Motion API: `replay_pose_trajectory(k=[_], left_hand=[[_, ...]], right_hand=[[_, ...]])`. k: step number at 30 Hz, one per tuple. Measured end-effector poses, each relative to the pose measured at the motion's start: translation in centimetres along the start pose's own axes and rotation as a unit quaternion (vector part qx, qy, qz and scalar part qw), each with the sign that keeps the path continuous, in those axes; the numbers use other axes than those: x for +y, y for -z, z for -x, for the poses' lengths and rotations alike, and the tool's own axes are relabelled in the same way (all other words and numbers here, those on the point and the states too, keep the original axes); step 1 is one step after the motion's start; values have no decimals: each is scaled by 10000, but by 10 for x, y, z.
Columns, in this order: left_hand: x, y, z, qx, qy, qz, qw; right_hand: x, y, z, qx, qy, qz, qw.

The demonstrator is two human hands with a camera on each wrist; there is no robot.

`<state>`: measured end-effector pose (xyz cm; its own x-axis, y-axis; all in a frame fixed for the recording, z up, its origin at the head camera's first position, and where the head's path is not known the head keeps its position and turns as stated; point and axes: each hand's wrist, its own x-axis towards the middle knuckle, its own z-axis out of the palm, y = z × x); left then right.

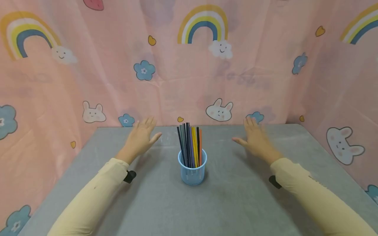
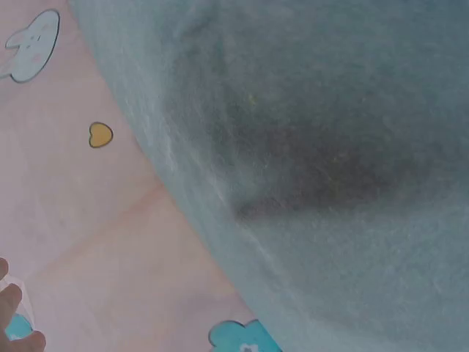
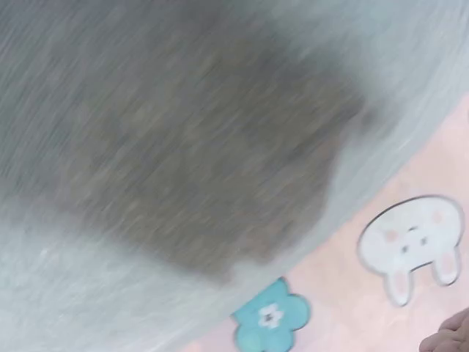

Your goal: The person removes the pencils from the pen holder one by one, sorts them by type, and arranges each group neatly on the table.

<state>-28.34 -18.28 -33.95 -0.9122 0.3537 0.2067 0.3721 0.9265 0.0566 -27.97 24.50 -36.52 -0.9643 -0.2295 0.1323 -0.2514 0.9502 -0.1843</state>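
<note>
A light blue cup (image 1: 193,177) stands upright in the middle of the table, holding several thin sticks (image 1: 193,146) in black, grey, purple, yellow and orange. To its left, my left hand (image 1: 140,137) is held over the table with fingers straight and thumb spread toward the cup. My right hand (image 1: 257,139) is on the other side, slightly blurred, fingers extended and thumb pointing inward. Neither hand touches the cup or holds anything. The left wrist view catches only fingertips (image 2: 11,308) at its lower left corner; a bit of the right hand (image 3: 448,336) shows in the right wrist view.
The grey table (image 1: 236,203) has its far edge against a pink curtain (image 1: 183,82) printed with rainbows, rabbits and flowers. The curtain also runs along the left and right sides. Dark bands (image 1: 130,177) sit under both sleeved wrists.
</note>
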Motion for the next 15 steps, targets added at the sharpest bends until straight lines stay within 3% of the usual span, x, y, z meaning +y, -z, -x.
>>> replay_pose_trajectory(k=[15], left_hand=[[13, 2, 13, 38, -202, 282, 9994]], right_hand=[[-35, 8, 18, -151, 295, -713, 9969]])
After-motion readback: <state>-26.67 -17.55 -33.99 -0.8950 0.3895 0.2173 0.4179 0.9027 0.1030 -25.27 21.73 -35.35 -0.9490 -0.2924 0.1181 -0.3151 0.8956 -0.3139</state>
